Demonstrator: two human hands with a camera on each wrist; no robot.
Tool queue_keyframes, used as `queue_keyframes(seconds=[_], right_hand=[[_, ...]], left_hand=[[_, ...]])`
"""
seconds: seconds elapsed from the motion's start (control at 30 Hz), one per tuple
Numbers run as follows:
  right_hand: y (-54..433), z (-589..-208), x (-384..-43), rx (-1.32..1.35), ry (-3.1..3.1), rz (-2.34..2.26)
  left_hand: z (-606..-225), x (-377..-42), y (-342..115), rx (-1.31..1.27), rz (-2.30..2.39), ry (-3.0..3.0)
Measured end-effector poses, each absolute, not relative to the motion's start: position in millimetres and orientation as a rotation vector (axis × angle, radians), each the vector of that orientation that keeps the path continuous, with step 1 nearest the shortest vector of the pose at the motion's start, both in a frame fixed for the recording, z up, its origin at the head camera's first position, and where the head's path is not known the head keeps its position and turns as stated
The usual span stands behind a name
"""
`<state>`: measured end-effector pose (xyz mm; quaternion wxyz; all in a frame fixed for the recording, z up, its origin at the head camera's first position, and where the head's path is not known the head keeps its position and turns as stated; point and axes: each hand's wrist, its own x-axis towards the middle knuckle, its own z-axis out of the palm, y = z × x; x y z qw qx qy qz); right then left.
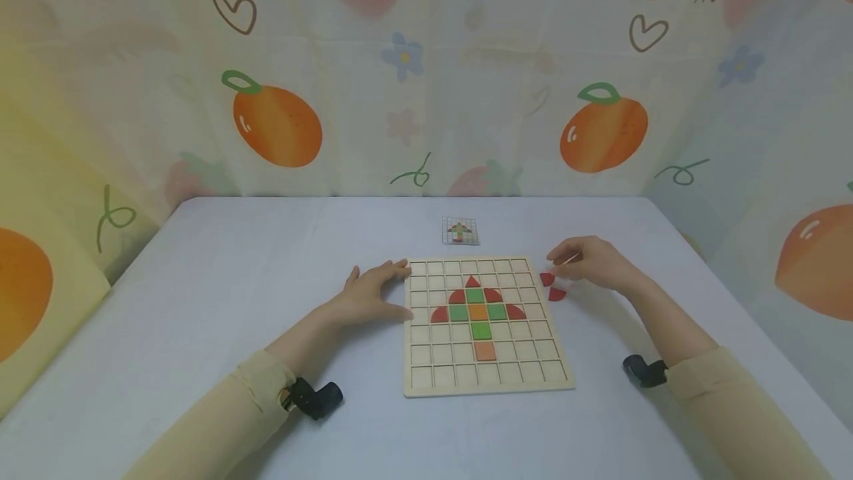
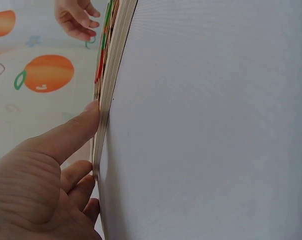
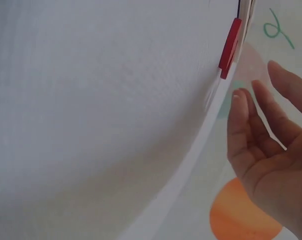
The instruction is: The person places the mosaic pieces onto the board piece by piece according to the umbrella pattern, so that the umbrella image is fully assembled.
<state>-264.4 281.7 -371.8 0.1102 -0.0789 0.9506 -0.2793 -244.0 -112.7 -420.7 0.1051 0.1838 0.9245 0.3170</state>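
Observation:
A wooden grid board (image 1: pixel 426 380) lies on the table, with coloured tiles in a tree-like pattern. The pattern has a red triangle (image 1: pixel 472 282) on top, several green squares, several red rounded pieces and an orange square (image 1: pixel 478 312) in the middle. Another orange square (image 1: pixel 486 351) sits at the bottom. My left hand (image 1: pixel 366 295) rests against the board's left edge, thumb and fingers spread. Just off the right edge lie two loose red pieces (image 1: pixel 557 294) with a curved side. Above them hovers my right hand (image 1: pixel 593 261), fingers loosely bent, nothing visible between them.
Behind the board lies a small card (image 1: pixel 460 231) printted with a similar pattern on a grid. A white cloth covers the table (image 1: pixel 266 243), and a fruit-patterned curtain (image 1: pixel 466 95) hangs along its back and sides. Black wrist cameras (image 1: pixel 318 400) sit at both sleeves.

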Motion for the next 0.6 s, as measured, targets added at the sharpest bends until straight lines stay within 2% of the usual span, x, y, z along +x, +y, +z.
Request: queue_keyframes(seconds=[0.6], right_hand=[[273,-385,-269,-0.187,2.797,-0.716]], left_hand=[[-421,-244,-113,0.549,0.935,2.728]])
